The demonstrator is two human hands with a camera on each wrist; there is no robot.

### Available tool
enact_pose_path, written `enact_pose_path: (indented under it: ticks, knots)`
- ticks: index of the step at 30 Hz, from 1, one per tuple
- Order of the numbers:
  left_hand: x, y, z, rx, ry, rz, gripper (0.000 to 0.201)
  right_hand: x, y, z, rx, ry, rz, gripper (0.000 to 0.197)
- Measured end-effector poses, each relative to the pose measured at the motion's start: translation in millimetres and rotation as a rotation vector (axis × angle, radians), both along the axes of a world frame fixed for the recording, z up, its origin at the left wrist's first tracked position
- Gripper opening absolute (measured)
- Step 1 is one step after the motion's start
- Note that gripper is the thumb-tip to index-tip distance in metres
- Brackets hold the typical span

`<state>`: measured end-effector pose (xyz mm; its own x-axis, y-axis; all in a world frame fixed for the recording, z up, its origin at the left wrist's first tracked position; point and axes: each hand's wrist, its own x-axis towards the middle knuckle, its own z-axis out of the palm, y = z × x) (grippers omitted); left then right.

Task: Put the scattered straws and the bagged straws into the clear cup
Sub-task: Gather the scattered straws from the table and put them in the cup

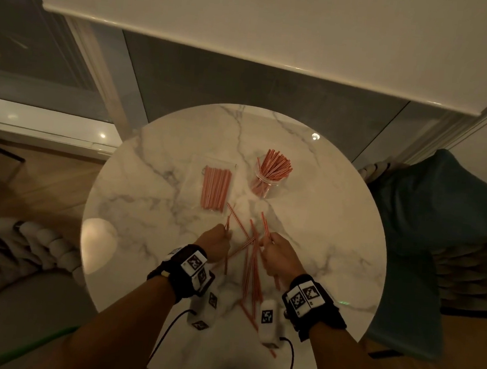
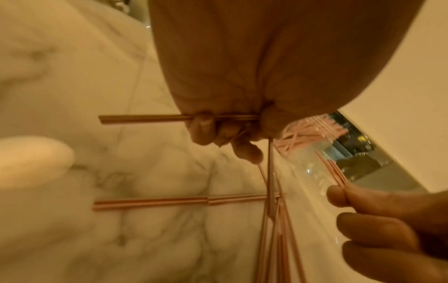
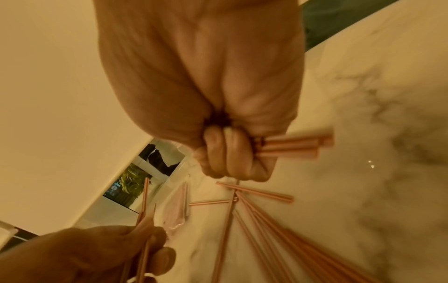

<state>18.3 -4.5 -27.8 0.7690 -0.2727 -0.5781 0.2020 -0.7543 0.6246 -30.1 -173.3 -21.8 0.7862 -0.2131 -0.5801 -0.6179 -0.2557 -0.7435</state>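
Table: I see a round marble top (image 1: 153,194) under both my hands.
Cup: the clear cup (image 1: 266,183) stands on the far half of the table, right of centre, with a fan of pink straws sticking out of it. In my left wrist view it shows past the hand (image 2: 312,153).
Bag: the bagged straws (image 1: 215,189) lie flat just left of the cup, apart from it, the bag unopened as far as I can tell.
Loose straws: the scattered straws (image 1: 251,270) lie crossed in a heap between my wrists, running from near the bag down to the table's near edge.
Left hand: my left hand (image 1: 215,242) is over the left side of the heap. Its fingers (image 2: 206,124) are curled and pinch a couple of straws, whose ends stick out sideways from the fist.
Right hand: my right hand (image 1: 281,257) is over the right side of the heap. Its fingers (image 3: 225,151) are pressed together in a fist round a small bunch of straws; the ends jut out beside the knuckles.
Surroundings: I see a white counter edge (image 1: 251,17) beyond the table and a teal cushion (image 1: 439,219) to the right.
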Motion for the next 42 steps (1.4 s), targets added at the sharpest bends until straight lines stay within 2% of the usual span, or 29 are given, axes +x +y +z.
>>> enact_pose_path:
  ticks: [3, 6, 9, 13, 15, 18, 21, 24, 26, 29, 32, 35, 39, 42]
  knots:
    - [0, 1, 1, -0.193, 0.066, 0.172, 0.022, 6, 8, 2, 0.100, -0.031, -0.011, 0.030]
    - [-1, 0, 7, -0.376, 0.127, 0.332, 0.026, 12, 14, 5, 0.127, -0.012, 0.003, 0.027]
    - [-2, -2, 12, -0.430, 0.119, 0.370, 0.025, 16, 19, 8, 0.100, 0.004, 0.051, 0.028]
    - [-3, -6, 15, -0.485, 0.158, 0.405, 0.017, 12, 30, 17, 0.157, -0.050, 0.026, 0.036]
    - [-6, -8, 18, -0.485, 0.179, 0.393, 0.017, 8, 37, 23, 0.195, -0.063, 0.001, 0.036]
    - [-9, -13, 23, -0.469, 0.175, 0.306, 0.030, 5, 44, 25, 0.264, -0.068, -0.036, 0.042]
    - [-11, -13, 27, -0.470, 0.132, 0.184, 0.037, 5, 46, 25, 0.312, -0.064, -0.070, 0.035]
    - [-10, -10, 26, -0.460, 0.139, 0.119, 0.065, 6, 45, 24, 0.282, -0.110, -0.051, 0.030]
    - [-9, -9, 28, -0.461, 0.184, 0.141, 0.082, 8, 45, 22, 0.237, -0.151, -0.037, 0.033]
    - [-9, -8, 32, -0.479, 0.247, 0.103, 0.094, 17, 41, 27, 0.134, -0.187, -0.038, 0.039]
    - [-10, -8, 39, -0.440, 0.277, 0.030, 0.089, 26, 28, 32, 0.088, -0.215, -0.044, 0.042]
    - [-2, -2, 44, -0.360, 0.203, 0.028, 0.077, 38, 12, 38, 0.116, -0.244, -0.046, 0.045]
    - [11, 10, 35, -0.031, 0.013, -0.060, 0.063, 57, -6, 46, 0.187, -0.304, -0.164, 0.040]
    - [13, 13, 21, 0.206, -0.105, -0.022, 0.065, 73, -14, 53, 0.265, -0.364, -0.261, 0.035]
